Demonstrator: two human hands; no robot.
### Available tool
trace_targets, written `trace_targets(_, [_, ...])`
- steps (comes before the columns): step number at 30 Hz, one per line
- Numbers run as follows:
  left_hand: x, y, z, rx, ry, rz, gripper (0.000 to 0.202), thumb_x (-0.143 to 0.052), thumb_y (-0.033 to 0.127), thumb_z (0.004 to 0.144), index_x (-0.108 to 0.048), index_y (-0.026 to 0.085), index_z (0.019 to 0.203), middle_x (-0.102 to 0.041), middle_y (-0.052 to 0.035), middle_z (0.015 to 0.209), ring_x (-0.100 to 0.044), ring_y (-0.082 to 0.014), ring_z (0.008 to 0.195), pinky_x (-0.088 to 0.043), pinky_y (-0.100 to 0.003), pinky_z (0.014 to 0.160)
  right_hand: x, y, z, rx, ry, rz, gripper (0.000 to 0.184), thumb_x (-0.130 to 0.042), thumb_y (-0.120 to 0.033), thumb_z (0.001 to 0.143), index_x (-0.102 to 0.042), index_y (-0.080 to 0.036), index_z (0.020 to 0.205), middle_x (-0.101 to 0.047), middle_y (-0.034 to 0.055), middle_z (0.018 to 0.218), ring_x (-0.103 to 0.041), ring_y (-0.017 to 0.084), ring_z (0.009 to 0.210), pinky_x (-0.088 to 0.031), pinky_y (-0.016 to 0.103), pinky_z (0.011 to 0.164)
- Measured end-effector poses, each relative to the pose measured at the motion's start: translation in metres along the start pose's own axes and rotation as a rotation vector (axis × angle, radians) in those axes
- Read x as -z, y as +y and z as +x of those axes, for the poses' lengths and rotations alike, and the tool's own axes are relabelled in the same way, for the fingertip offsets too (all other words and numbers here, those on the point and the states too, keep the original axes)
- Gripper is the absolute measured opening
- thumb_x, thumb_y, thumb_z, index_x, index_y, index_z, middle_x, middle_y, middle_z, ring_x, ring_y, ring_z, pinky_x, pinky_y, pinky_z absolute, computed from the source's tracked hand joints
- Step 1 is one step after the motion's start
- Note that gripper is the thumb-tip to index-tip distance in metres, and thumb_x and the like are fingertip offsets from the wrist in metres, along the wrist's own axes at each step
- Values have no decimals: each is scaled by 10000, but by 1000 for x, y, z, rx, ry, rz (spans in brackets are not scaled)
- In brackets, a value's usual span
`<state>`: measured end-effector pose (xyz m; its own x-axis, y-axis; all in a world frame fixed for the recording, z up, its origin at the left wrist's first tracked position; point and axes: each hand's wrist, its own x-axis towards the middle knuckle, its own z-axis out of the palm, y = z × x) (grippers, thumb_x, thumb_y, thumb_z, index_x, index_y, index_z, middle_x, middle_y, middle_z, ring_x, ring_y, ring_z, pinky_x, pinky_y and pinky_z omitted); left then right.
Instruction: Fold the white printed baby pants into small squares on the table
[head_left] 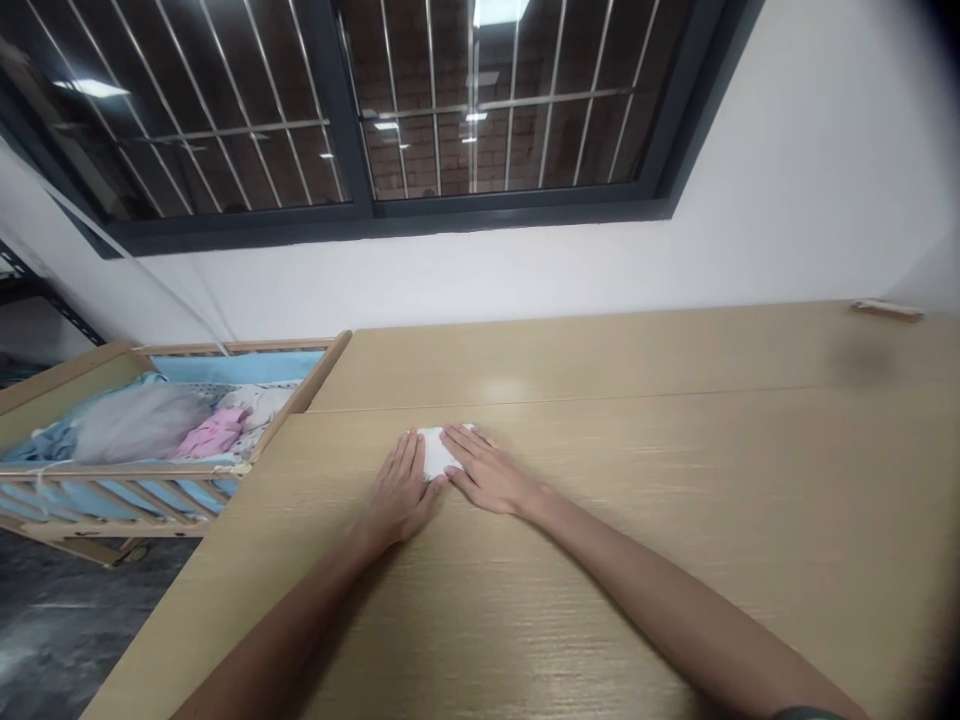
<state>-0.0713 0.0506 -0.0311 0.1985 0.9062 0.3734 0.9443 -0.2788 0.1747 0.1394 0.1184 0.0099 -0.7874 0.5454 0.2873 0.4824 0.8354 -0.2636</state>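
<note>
A small folded white piece point(436, 455), cloth or paper, lies flat on the wooden tabletop point(600, 560); which of the two I cannot tell. My left hand point(401, 490) rests flat at its left edge, fingers straight and pointing away from me. From the right, my right hand point(487, 470) lies flat with its fingers over the right part of the piece. Both thumbs point inward and come close together at its near edge. Neither hand grips anything; part of the white piece is hidden under the fingers.
Left of the table stands a wooden crib point(300, 400) with blue lining, holding a pale bundle point(142, 420) and a pink cloth point(214, 432). A barred window point(367, 207) is in the white wall behind. A small flat object point(887, 309) lies at the far right corner.
</note>
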Motion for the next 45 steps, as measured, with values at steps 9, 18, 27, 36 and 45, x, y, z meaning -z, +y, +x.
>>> trace_targets(9, [-1,-6,-6,45,13,25,790,-255,569,1027,-216,-24,1549,-288,-319,1586,-223,-379,1517,-305,-569,1184,2,10,-8,-102,15,37,657,-227,-504,1066,-286,-108,1587,-310,165,1623,-226,264,1533,-221,494,1249])
trace_targets(18, [28,1,5,-85,32,40,627,-450,554,980,-473,113,1426,-494,-225,1500,-452,-343,1398,-324,-537,1147,16,13,-10,19,111,90,608,-454,-491,1008,-433,-126,1493,-463,192,1532,-354,309,1464,-283,533,1189])
trace_targets(27, [25,-4,13,28,10,-73,456,-534,192,865,-571,183,1320,-576,-142,1435,-516,-279,1326,-329,-486,1139,3,28,1,-17,117,205,543,-524,-166,858,-523,-181,1401,-590,154,1409,-521,299,1319,-389,518,1097])
trace_targets(36, [47,17,17,323,5,-844,405,-544,393,921,-513,163,1253,-717,-63,953,-700,-211,844,-540,-336,755,42,27,43,-284,273,638,552,-638,-325,876,-446,-203,1379,-657,63,1046,-644,184,821,-535,318,716])
trace_targets(45, [38,24,10,394,-168,-266,342,-555,428,937,-534,201,1192,-712,-36,849,-696,-266,851,-471,-348,718,-8,47,57,-363,197,451,363,-748,-257,801,-618,-144,1120,-651,79,1052,-626,196,936,-526,327,813])
